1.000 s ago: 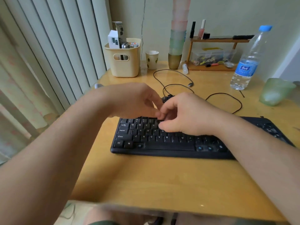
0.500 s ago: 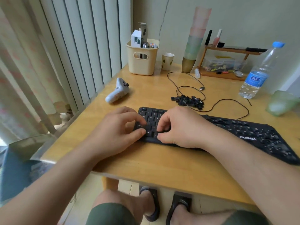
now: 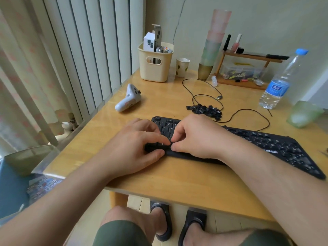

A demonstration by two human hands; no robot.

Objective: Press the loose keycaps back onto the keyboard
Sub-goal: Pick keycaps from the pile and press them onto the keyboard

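Observation:
A black keyboard [image 3: 266,139] lies slanted across the wooden table [image 3: 177,178]. Behind its left end sits a pile of loose black keycaps [image 3: 205,110]. Both my hands are over the keyboard's left end. My left hand [image 3: 134,144] holds the left front corner, thumb at the front edge and index finger on the bottom rows. My right hand [image 3: 197,137] has its fingers curled, with thumb and index tip pinched together on the bottom key row, right beside the left index tip. What they pinch looks like a keycap, mostly hidden by the fingers.
A white controller [image 3: 127,98] lies left of the keyboard. At the back stand a beige basket [image 3: 156,68], a paper cup [image 3: 182,67], stacked cups [image 3: 213,45] and a small wooden shelf [image 3: 248,82]. A water bottle [image 3: 280,82] and a green cup [image 3: 303,114] stand right. A black cable [image 3: 248,110] loops behind the keyboard.
The view has pulled back and swung left. Both hands moved from the keyboard's upper middle rows to its left front corner. Their fingertips now meet on the bottom row.

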